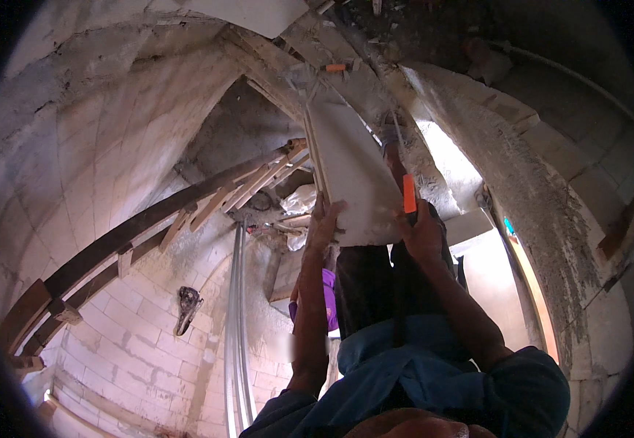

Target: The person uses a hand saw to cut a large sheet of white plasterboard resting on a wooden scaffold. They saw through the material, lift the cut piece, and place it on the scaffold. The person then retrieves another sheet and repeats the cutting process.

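A pale flat board (357,164) stretches away from my body, its near edge in front of my dark trousers. My left hand (324,223) grips its left edge near the close corner, fingers bent around the side. By the opposite near corner is my right hand (424,232), closed around a tool with a bright orange body (409,193) and a dark lower part. The tool points away from me; its exact kind cannot be made out. That hand also seems to touch the board's edge. Past the board's right side, a limb (394,157) shows, partly hidden.
At the left, a long dark timber beam (178,193) has wooden slats. Metal profiles (237,328) stand against a pale block wall (142,321). A purple item (329,299) lies beside my left forearm. Another orange object (335,67) lies at the board's far end.
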Action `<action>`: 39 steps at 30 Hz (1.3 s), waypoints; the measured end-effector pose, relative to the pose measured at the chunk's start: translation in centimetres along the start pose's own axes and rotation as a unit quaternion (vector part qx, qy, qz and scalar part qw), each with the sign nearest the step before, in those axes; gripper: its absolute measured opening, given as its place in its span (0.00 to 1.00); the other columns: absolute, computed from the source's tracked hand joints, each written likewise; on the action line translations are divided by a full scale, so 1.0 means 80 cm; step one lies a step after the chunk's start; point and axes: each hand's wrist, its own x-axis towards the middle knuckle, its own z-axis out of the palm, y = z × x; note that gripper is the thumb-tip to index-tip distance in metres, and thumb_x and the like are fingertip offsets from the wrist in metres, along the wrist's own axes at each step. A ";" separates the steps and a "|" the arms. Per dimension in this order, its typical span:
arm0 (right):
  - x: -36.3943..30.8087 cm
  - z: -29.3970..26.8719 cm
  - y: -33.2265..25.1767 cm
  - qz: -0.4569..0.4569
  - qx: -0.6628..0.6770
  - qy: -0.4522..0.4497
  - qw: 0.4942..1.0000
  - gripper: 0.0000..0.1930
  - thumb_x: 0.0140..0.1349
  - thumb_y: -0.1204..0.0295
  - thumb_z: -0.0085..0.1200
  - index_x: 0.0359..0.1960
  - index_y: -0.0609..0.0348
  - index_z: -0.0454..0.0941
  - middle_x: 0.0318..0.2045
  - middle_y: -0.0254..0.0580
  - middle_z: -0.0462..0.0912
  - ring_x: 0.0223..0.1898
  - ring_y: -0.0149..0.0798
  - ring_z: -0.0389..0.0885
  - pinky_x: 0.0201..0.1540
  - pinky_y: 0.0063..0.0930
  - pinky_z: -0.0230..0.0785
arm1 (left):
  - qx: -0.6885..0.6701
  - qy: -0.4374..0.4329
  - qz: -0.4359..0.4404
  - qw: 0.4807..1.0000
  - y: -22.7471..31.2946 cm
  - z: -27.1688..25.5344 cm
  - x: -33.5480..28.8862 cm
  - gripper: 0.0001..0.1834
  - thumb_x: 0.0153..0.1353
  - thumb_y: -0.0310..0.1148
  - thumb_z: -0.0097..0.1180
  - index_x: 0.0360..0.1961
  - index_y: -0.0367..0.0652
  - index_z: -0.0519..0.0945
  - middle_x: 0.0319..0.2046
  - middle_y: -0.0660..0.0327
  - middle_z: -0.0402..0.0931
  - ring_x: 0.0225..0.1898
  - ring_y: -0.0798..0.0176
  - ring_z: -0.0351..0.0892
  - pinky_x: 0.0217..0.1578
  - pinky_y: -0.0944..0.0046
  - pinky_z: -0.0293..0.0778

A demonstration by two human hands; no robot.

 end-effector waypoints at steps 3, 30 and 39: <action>-0.002 -0.006 -0.009 0.035 0.032 0.002 0.999 0.27 0.67 0.50 0.56 0.54 0.60 0.71 0.38 0.58 0.84 0.42 0.62 0.84 0.42 0.50 0.74 | -0.029 0.015 -0.004 0.999 0.003 -0.014 0.008 0.49 0.59 0.57 0.59 0.76 0.48 0.56 0.58 0.53 0.74 0.47 0.59 0.78 0.40 0.59 0.78; 0.003 0.067 -0.061 -0.031 0.182 0.104 0.977 0.27 0.67 0.52 0.58 0.55 0.61 0.70 0.38 0.54 0.81 0.40 0.54 0.83 0.43 0.45 0.73 | -0.067 0.023 -0.035 0.997 0.070 -0.117 0.052 0.42 0.57 0.77 0.47 0.63 0.61 0.74 0.43 0.64 0.74 0.37 0.62 0.68 0.33 0.54 0.70; 0.001 0.066 -0.067 -0.031 0.160 0.120 0.979 0.23 0.65 0.56 0.62 0.51 0.58 0.71 0.28 0.46 0.79 0.28 0.44 0.80 0.34 0.39 0.71 | 0.000 0.039 -0.078 0.996 0.069 -0.126 0.055 0.41 0.57 0.76 0.47 0.63 0.62 0.74 0.45 0.64 0.74 0.37 0.63 0.68 0.33 0.55 0.69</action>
